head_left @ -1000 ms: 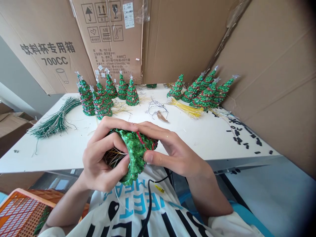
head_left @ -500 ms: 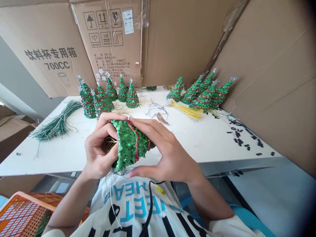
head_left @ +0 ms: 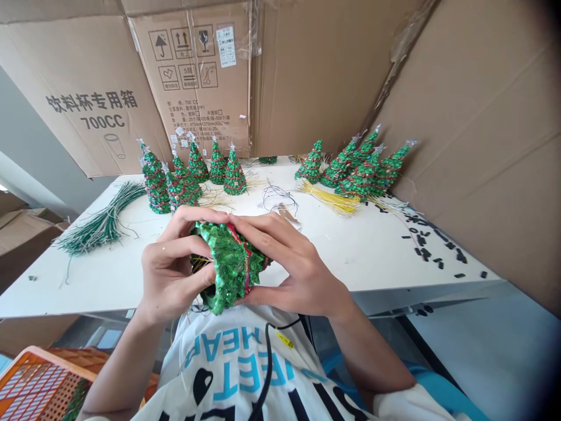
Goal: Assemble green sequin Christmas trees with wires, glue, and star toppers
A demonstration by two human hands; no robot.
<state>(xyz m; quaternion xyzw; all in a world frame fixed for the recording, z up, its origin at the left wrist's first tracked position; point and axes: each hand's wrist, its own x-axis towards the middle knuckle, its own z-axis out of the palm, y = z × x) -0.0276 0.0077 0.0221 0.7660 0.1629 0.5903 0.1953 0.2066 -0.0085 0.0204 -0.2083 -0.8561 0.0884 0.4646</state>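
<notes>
Well, the glittery green tree ornament (head_left: 230,263) sat tilted just above the near edge of the counter (head_left: 109,286), closed in a firm grip by both the left hand (head_left: 169,275) and the right hand (head_left: 298,263). Beyond it stood similar small trees (head_left: 234,172), beside a bundle of green wires (head_left: 103,225) and a bundle of yellow wires (head_left: 331,199).

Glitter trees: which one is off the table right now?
The green glitter tree gripped between the left hand and right hand, wires showing at its base. The other trees all rest on the white table.
</notes>
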